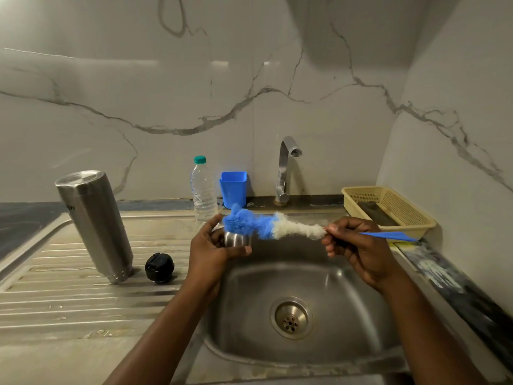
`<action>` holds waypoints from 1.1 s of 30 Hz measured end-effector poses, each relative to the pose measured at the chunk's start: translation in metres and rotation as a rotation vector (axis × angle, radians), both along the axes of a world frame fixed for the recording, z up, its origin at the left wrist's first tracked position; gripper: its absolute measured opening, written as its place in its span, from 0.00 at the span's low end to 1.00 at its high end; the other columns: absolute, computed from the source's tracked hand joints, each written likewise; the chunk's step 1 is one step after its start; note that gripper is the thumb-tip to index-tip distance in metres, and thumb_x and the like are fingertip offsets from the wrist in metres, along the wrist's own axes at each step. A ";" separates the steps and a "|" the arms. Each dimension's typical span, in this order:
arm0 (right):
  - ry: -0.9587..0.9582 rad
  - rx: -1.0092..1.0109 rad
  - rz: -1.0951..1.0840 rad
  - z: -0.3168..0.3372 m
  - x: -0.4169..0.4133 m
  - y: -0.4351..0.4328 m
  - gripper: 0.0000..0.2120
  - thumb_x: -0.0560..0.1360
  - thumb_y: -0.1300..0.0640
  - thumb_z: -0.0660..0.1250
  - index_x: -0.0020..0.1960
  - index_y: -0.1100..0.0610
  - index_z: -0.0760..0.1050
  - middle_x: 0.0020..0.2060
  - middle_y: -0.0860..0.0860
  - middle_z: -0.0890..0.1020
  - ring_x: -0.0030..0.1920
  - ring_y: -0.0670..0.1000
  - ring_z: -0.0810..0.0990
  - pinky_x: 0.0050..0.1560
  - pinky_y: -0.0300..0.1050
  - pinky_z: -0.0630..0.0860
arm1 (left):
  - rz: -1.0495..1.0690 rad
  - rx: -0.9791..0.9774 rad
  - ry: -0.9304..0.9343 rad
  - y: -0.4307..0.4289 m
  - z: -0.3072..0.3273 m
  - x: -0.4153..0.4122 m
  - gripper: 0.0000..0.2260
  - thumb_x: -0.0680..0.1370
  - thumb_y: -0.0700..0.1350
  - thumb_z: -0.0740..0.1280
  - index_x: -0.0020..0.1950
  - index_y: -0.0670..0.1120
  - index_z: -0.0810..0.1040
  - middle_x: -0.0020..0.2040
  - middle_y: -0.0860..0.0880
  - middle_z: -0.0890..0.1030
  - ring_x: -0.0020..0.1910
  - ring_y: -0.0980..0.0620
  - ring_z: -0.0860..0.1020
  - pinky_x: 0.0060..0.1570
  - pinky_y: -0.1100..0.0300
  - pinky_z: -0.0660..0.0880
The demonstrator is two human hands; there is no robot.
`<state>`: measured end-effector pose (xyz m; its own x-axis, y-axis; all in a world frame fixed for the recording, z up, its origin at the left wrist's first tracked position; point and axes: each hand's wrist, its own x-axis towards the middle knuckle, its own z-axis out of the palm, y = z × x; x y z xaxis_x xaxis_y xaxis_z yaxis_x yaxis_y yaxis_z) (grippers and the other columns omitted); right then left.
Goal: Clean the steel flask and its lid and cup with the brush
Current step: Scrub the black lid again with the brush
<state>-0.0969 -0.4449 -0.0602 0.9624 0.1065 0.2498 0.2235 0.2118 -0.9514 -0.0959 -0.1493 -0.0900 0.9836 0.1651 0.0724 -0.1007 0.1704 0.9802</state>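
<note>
Over the sink basin (319, 276), in the single head view, we find the cup stage of the cleaning in hand. Our left hand (211, 251) holds the small steel cup (236, 239), its fingers closed around the wall. Our right hand (358, 245) has its fingers pinched shut on the brush (266, 225) where the bristles meet the blue handle, and the blue tip of the bristles sits at the cup's mouth.

We judge that the cup is being scrubbed. The steel flask (95, 223) stands inverted on the ribbed draining board (69, 295) to the left, well apart from the hands, and the black lid (159, 268) lies just beside its base. Whether either has been cleaned we cannot say.

The next move, in our judgement, calls for turning the brush head inside the cup while the left hand keeps it steady over the basin, then setting the cup down and taking up the flask or lid.

Several things are hard to make out. The cup's interior and rim are hidden by bristles and fingers, so we cannot tell how deep the brush sits. No water shows at the tap (286, 168). The flask's open end faces down, unseen, and its printed mark is cut off.
</note>
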 end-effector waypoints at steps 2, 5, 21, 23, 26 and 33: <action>0.003 -0.048 0.013 -0.002 0.002 0.009 0.07 0.75 0.62 0.70 0.44 0.66 0.83 0.37 0.63 0.83 0.36 0.55 0.83 0.36 0.45 0.82 | -0.031 0.023 -0.014 -0.005 -0.001 -0.004 0.40 0.62 0.31 0.81 0.72 0.48 0.75 0.58 0.48 0.88 0.57 0.50 0.87 0.51 0.55 0.84; 0.003 -0.025 0.002 0.001 0.002 0.004 0.06 0.75 0.62 0.69 0.43 0.64 0.84 0.37 0.63 0.83 0.35 0.55 0.82 0.36 0.45 0.81 | 0.035 -0.036 0.000 0.002 0.000 0.001 0.45 0.63 0.26 0.80 0.77 0.48 0.71 0.56 0.48 0.88 0.55 0.49 0.87 0.53 0.52 0.84; 0.015 0.018 -0.027 -0.005 0.004 0.005 0.07 0.74 0.61 0.69 0.44 0.65 0.83 0.37 0.62 0.83 0.35 0.55 0.82 0.35 0.44 0.82 | -0.028 -0.039 -0.029 -0.002 0.002 -0.001 0.48 0.62 0.25 0.79 0.79 0.47 0.70 0.58 0.46 0.88 0.57 0.47 0.87 0.49 0.54 0.85; 0.017 0.002 -0.025 -0.004 0.004 0.007 0.07 0.74 0.61 0.69 0.44 0.64 0.84 0.37 0.63 0.83 0.35 0.55 0.82 0.36 0.44 0.82 | -0.028 -0.063 -0.034 -0.004 0.003 -0.001 0.48 0.62 0.23 0.78 0.79 0.47 0.70 0.57 0.45 0.88 0.57 0.46 0.87 0.49 0.54 0.85; 0.022 0.027 -0.046 0.002 0.001 -0.003 0.07 0.70 0.56 0.73 0.41 0.61 0.85 0.36 0.61 0.83 0.34 0.54 0.82 0.34 0.44 0.81 | 0.044 -0.140 -0.019 0.003 0.004 0.003 0.49 0.62 0.21 0.76 0.80 0.46 0.68 0.56 0.45 0.88 0.53 0.48 0.88 0.46 0.57 0.85; 0.018 0.011 -0.022 -0.003 0.003 0.010 0.07 0.77 0.62 0.68 0.45 0.63 0.84 0.38 0.61 0.84 0.36 0.54 0.83 0.37 0.44 0.83 | -0.040 -0.102 -0.049 -0.006 0.003 -0.002 0.43 0.58 0.30 0.79 0.71 0.51 0.75 0.55 0.46 0.88 0.55 0.46 0.87 0.50 0.53 0.85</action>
